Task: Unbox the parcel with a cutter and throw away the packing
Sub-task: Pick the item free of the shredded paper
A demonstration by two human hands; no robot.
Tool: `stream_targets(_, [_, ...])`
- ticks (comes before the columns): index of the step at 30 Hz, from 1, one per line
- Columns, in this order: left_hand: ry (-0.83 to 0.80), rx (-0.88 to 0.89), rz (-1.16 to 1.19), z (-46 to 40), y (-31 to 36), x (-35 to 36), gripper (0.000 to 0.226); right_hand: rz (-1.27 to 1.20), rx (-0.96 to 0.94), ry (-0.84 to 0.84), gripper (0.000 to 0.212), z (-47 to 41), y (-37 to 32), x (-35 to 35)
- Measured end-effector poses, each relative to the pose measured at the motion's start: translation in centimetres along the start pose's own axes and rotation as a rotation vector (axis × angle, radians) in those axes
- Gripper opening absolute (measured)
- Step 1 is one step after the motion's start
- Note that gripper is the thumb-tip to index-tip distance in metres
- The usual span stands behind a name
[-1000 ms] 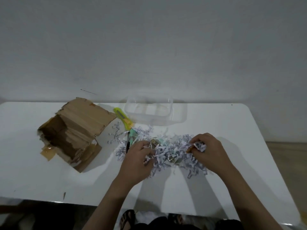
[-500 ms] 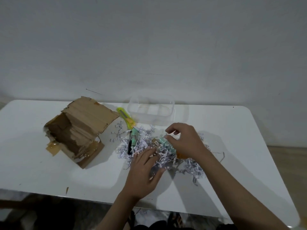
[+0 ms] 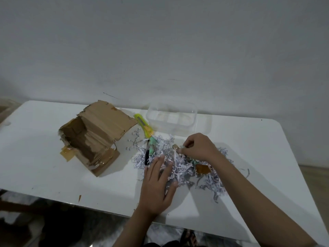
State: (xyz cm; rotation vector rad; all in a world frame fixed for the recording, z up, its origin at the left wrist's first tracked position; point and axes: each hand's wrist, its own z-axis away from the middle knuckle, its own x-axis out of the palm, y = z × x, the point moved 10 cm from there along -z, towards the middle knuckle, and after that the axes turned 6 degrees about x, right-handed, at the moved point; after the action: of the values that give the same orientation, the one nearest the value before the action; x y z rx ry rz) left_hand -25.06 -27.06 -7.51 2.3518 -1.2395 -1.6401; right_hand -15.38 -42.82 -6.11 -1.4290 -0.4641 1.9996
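The opened cardboard parcel [image 3: 92,138] is lying on its side at the left of the white table [image 3: 267,148], the yellow-green cutter [image 3: 143,127] resting between it and a clear plastic container [image 3: 171,120]. The left hand [image 3: 157,184] is pressing flat, fingers spread, on the shredded paper packing [image 3: 179,166]. The right hand [image 3: 200,148] is pinching a small item there; what it is cannot be told.

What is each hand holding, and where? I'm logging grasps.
The right hand pinches a small brownish item by its edge. The left hand lies flat on the white shredded paper packing, gripping nothing.
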Motion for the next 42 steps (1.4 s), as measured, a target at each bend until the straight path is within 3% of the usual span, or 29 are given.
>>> stream_targets(8, [-0.053, -0.038, -0.069, -0.1, -1.2, 1.3, 0.041, -0.279, -0.125, 0.194, 0.017, 2.0, 0.1, -6.1])
stream_targets(15, [-0.092, -0.039, -0.057, 0.0, -1.6, 1.9, 0.042, -0.767, -0.186, 0.476, 0.013, 4.2, 2.1, -13.9])
stream_targets(17, [-0.093, -0.034, -0.062, 0.0, -1.6, 1.9, 0.042, -0.698, -0.132, 0.578, 0.010, 4.3, 3.9, -16.0])
stream_targets(19, [-0.092, -0.037, -0.060, -0.1, -1.7, 2.0, 0.042, -0.464, -0.023, 0.609, 0.014, 3.8, 5.9, -17.0])
stream_targets(23, [-0.096, -0.032, -0.054, -0.1, -1.6, 2.0, 0.042, -0.068, 0.172, 0.484, 0.022, 1.3, 10.0, -15.2])
stream_targets(26, [-0.089, -0.029, -0.046, -0.2, -1.5, 1.8, 0.042, 0.044, 0.194, 0.421, 0.024, -0.3, 12.0, -13.5])
stream_targets(29, [-0.084, -0.019, -0.037, -0.3, -1.4, 1.7, 0.042, 0.072, 0.194, 0.404, 0.020, -1.2, 13.3, -12.6])
stream_targets(33, [-0.047, 0.000, -0.043, -0.1, -1.0, 1.1, 0.045, 0.023, 0.187, 0.451, 0.041, -1.0, 13.5, -12.5])
stream_targets(38, [0.068, -0.014, -0.081, 0.0, -0.1, -0.5, 0.049, -0.088, 0.030, 0.594, 0.032, 1.1, 8.1, -12.2])
stream_targets(42, [0.129, -0.112, -0.091, 0.4, -1.1, -1.4, 0.045, -0.153, -0.234, 0.395, 0.026, 2.4, -0.5, -6.9])
